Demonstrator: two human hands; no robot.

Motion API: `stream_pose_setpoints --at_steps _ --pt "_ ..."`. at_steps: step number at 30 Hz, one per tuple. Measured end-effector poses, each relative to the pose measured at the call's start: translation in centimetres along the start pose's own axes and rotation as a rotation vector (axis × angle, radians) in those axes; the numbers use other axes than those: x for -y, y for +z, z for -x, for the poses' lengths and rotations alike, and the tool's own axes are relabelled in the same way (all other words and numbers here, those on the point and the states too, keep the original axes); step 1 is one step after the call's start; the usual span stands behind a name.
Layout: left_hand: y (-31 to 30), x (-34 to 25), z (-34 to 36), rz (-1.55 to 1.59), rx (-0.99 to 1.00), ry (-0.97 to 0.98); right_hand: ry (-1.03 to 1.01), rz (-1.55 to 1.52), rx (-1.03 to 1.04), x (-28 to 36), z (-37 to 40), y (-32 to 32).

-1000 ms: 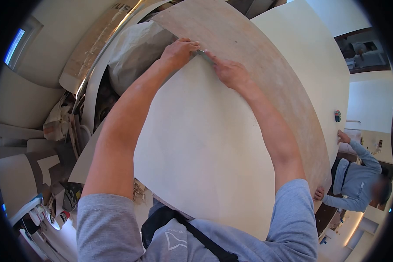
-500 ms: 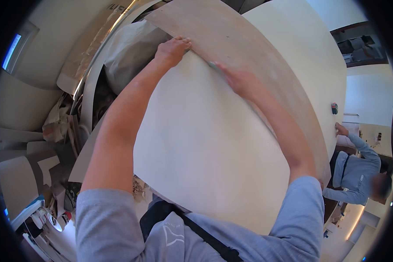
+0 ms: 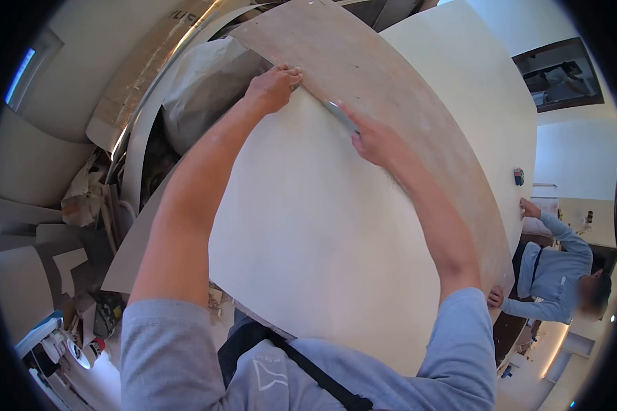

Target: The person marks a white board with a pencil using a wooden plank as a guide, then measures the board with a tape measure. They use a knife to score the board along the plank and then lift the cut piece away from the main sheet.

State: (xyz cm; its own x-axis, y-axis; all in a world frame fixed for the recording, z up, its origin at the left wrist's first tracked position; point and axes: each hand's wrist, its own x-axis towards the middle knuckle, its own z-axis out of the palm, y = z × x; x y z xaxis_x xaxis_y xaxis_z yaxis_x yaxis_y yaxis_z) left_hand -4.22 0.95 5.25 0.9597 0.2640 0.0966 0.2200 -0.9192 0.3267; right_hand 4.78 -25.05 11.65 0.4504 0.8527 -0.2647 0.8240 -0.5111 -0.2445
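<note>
A long brown board [image 3: 397,96] lies across a large white sheet [image 3: 315,226], its near edge running diagonally in front of me. My left hand [image 3: 275,89] is at the board's upper-left edge, fingers together and bent over the edge where board and sheet meet. My right hand [image 3: 376,137] is closed around a slim utility knife [image 3: 341,115], index finger stretched along it. The knife's silvery front end lies against the board's near edge, over the white sheet. Most of its handle is hidden in the hand.
A co-worker [image 3: 552,267] stands at the right, one hand [image 3: 495,296] on the board's end and another [image 3: 530,207] at the sheet's edge. A small tape measure [image 3: 519,177] sits nearby. Crumpled grey covering [image 3: 209,89] and scraps [image 3: 82,198] lie left.
My right hand has shifted slightly, and more of the knife shows. The left hand stays at the board's edge. The co-worker's lower hand now shows more fully on the board's end.
</note>
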Motion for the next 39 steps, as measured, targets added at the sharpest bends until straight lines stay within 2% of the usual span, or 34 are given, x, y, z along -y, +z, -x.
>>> stream_pose_setpoints --at_steps 12,39 --pt "-0.5 0.0 0.1 0.070 -0.014 0.025 -0.092 0.165 -0.145 2.2 -4.8 0.7" --pt "0.0 0.4 -0.7 0.045 -0.001 0.025 -0.113 0.195 -0.167 2.1 -6.5 0.9"
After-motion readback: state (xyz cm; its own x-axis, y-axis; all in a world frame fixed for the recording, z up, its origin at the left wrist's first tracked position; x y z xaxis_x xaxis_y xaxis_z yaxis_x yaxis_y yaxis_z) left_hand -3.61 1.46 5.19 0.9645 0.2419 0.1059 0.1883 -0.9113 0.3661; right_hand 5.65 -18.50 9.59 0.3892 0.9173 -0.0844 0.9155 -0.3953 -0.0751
